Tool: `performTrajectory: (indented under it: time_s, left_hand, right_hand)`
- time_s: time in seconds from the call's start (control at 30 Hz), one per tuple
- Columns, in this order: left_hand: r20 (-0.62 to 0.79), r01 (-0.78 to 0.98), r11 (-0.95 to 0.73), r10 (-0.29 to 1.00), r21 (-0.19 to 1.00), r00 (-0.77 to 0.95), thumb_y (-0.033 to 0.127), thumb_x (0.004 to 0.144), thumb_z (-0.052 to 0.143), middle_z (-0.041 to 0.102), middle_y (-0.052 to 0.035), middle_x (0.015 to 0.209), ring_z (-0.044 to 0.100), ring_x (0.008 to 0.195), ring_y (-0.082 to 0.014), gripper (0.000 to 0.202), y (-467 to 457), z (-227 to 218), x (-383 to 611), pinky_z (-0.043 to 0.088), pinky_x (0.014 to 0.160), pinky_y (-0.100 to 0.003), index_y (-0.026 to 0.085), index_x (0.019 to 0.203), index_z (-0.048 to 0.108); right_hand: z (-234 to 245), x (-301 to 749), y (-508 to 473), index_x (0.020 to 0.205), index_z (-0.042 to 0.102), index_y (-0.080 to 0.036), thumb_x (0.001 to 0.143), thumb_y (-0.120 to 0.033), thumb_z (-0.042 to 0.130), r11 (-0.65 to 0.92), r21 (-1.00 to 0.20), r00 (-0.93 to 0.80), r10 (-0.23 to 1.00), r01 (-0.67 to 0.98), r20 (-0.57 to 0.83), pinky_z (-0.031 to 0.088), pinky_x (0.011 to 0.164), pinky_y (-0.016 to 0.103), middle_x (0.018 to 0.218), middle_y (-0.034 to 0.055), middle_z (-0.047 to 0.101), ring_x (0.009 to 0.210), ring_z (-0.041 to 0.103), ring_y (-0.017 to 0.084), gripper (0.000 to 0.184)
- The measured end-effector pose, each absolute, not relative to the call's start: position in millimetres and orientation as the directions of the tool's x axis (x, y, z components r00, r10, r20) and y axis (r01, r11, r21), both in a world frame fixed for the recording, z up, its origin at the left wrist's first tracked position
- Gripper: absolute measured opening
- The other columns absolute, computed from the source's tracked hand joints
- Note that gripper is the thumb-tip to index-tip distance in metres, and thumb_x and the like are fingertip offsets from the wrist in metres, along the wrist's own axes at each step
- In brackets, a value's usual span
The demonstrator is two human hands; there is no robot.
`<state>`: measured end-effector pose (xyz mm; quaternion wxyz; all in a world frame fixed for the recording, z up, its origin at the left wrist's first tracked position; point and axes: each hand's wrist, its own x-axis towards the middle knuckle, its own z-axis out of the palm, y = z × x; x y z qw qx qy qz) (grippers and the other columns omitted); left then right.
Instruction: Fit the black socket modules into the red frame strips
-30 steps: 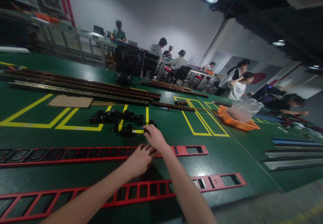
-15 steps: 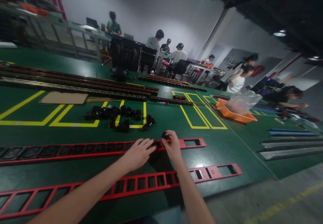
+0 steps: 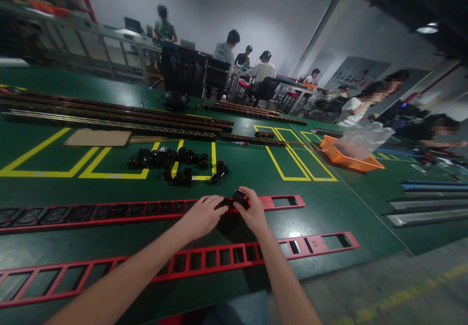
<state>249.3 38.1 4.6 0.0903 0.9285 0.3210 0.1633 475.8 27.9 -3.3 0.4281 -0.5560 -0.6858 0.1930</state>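
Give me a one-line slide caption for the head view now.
At the farther red frame, the right hand holds a small black part, the left hand close beside it.

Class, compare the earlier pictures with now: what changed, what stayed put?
The right hand drew back from the loose black parts toward the wearer and now holds a black piece at the farther red frame. The left hand stays at that frame; the orange bin stayed put.

A clear plastic bag [image 3: 368, 140] sits in an orange bin [image 3: 349, 161]; cardboard [image 3: 98, 138] lies flat; dimly, far back, stands probably a laptop [image 3: 132, 25].
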Motion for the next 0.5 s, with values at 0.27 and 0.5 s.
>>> performTrajectory:
  time_s: [0.27, 0.5]
  left_hand:
    - [0.233, 0.564, -0.747, 0.654, 0.353, 0.720, 0.017, 0.092, 0.051, 0.053, -0.0069, 0.143, 0.047, 0.132, -0.0254, 0.043, 41.8, 6.5, 242.6, 0.040, 0.110, -0.046, 0.027, 0.134, 0.056]
    - [0.200, 0.566, -0.731, 0.662, 0.380, 0.722, 0.018, 0.093, 0.050, 0.053, -0.0069, 0.143, 0.048, 0.131, -0.0254, 0.043, 41.8, 11.2, 243.0, 0.041, 0.110, -0.046, 0.025, 0.136, 0.054]
  right_hand:
    - [0.8, 474.2, 27.8, 0.115, 0.063, -0.023, 0.082, -0.029, 0.071, 0.297, -0.651, -0.046, 0.927, 0.699, 0.373, 0.051, 0.088, 0.036, 0.105, 0.0061, 0.059, 0.098, 0.060, 0.022, 0.035]
    - [5.4, 473.0, 27.5, 0.091, 0.063, -0.022, 0.092, -0.035, 0.059, 0.233, -0.615, -0.055, 0.954, 0.754, 0.294, 0.046, 0.080, 0.032, 0.091, 0.0037, 0.063, 0.088, 0.060, 0.020, 0.014]
